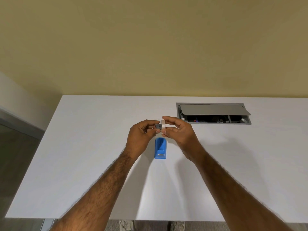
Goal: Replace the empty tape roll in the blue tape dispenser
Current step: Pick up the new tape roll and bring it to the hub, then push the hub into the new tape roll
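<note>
Blue tape dispenser (160, 148) sitting on table (83, 147), 6 o'clock of both hands | right hand (179, 135) pinching tape roll (163, 124) | left hand (141, 135) pinching dark hub (158, 126) at roll's 9 o'clock

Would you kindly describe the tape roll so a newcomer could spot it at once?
On the white table, left of the grey recessed hatch, two hands meet above the blue tape dispenser. The tape roll is the pale ring pinched on edge by the right hand. The left hand holds a small dark piece right beside it; only the roll is whitish.
</note>
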